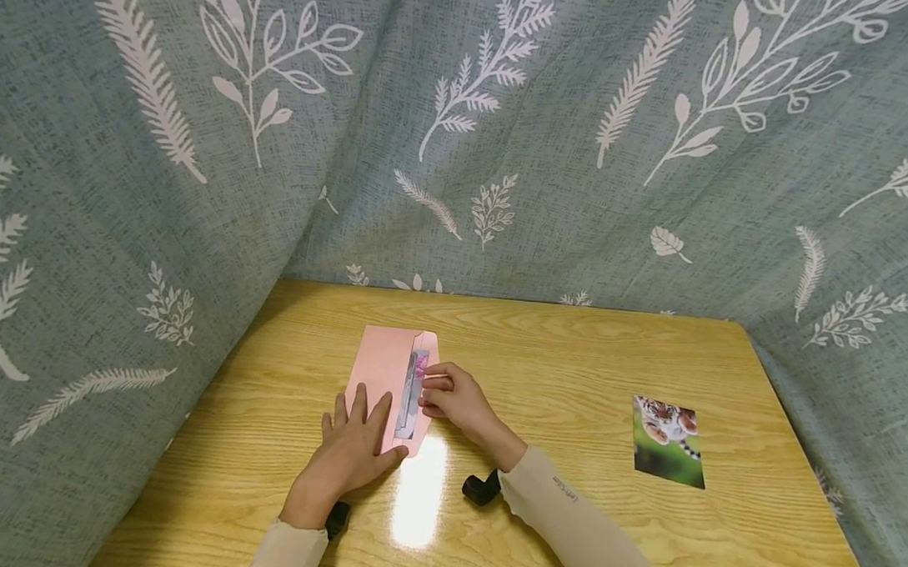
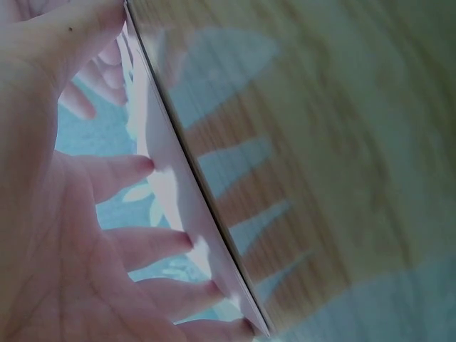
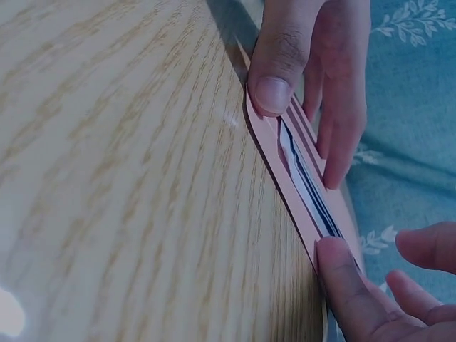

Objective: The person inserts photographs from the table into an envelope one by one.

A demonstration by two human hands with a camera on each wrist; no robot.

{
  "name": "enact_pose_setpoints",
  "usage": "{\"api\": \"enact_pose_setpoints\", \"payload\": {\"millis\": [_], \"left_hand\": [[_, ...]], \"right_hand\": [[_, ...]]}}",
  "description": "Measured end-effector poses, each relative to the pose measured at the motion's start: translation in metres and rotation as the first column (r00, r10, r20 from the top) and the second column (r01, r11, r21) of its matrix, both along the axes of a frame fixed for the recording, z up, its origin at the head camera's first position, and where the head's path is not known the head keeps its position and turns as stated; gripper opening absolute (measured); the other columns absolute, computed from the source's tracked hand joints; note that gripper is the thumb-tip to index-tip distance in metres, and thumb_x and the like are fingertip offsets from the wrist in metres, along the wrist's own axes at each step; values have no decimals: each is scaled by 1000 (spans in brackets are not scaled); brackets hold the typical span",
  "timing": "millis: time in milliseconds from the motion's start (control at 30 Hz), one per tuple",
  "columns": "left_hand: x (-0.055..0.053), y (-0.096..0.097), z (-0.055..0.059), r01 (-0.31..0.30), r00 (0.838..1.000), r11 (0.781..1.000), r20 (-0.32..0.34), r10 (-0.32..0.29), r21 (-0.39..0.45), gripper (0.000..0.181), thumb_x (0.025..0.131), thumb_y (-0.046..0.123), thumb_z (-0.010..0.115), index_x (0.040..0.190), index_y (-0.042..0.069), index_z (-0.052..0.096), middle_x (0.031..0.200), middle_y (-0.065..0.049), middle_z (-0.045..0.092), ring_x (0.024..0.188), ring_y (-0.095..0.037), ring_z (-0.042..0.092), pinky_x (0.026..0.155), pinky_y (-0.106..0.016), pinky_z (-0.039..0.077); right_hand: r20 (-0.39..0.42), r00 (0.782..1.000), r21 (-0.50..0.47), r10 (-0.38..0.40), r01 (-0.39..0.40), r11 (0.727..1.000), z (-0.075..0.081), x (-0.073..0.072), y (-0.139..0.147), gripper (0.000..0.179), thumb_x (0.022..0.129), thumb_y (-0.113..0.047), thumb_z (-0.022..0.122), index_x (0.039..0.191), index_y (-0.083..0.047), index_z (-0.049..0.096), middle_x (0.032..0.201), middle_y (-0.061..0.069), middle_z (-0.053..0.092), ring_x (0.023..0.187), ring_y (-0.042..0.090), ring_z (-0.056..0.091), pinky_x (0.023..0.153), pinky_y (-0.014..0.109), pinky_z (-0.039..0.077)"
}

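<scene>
Even overhead light, one hot glare patch, soft wrist views

A white glare patch (image 1: 419, 491) is being thrown onto the glossy table (image 1: 572, 354) just in front of the pink envelope (image 1: 379, 368), and only faint shadows are being cast beside it. The curtain (image 1: 505, 110) behind the envelope is being bowed by wide-angle distortion. Both wrist views are being rendered bluish and soft, with the wood grain being smeared.

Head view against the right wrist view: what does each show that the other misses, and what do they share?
Only the head view shows the tiger photo lying apart on the table, the leaf-print curtain, and the left hand flat on the envelope. Only the right wrist view shows the envelope's open edge with a card inside. Both show the right hand pinching the flap, and the left hand's thumb at the envelope.
</scene>
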State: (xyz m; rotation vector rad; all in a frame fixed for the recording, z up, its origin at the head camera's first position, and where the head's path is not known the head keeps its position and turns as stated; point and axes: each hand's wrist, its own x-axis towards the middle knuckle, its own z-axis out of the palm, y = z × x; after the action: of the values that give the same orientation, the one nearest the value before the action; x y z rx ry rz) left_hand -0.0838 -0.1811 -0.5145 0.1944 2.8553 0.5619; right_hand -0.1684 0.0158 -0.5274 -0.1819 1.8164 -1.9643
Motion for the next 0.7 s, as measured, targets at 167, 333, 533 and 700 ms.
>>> {"api": "enact_pose_setpoints", "payload": {"millis": [167, 333, 533, 700], "left_hand": [[-1, 1, 0, -1, 1000, 1000, -4, 1, -7, 89, 91, 55, 67, 159, 10, 30, 160, -34, 9, 141, -62, 3, 104, -78, 12], [-2, 1, -1, 2, 1000, 1000, -9, -2, -13, 89, 91, 55, 67, 158, 10, 30, 159, -34, 11, 141, -61, 3, 104, -78, 13], [-1, 0, -2, 3, 1000, 1000, -13, -3, -13, 89, 91, 55, 67, 159, 10, 30, 159, -35, 11, 141, -62, 4, 103, -78, 14], [-1, 0, -1, 6, 1000, 1000, -14, -6, -8, 88, 91, 54, 67, 158, 11, 31, 159, -35, 11, 141, -62, 4, 103, -79, 14]], "right_hand": [[-5, 1000, -8, -3, 3, 1000, -1, -1, -4, 38, 99, 6, 56, 136, 10, 49, 122, 31, 60, 98, 42, 67, 81, 46, 58], [-1, 1000, -7, -9, 9, 1000, 0, -2, -8, 37, 99, 5, 57, 134, 8, 50, 119, 28, 61, 95, 37, 68, 81, 44, 58], [-8, 1000, 8, -8, 8, 1000, -1, -3, -12, 35, 98, 5, 57, 132, 7, 52, 114, 24, 64, 91, 31, 70, 78, 40, 59], [-8, 1000, 23, -14, 14, 1000, 0, -3, -14, 34, 98, 4, 58, 131, 6, 53, 112, 22, 65, 90, 31, 70, 76, 38, 59]]}}
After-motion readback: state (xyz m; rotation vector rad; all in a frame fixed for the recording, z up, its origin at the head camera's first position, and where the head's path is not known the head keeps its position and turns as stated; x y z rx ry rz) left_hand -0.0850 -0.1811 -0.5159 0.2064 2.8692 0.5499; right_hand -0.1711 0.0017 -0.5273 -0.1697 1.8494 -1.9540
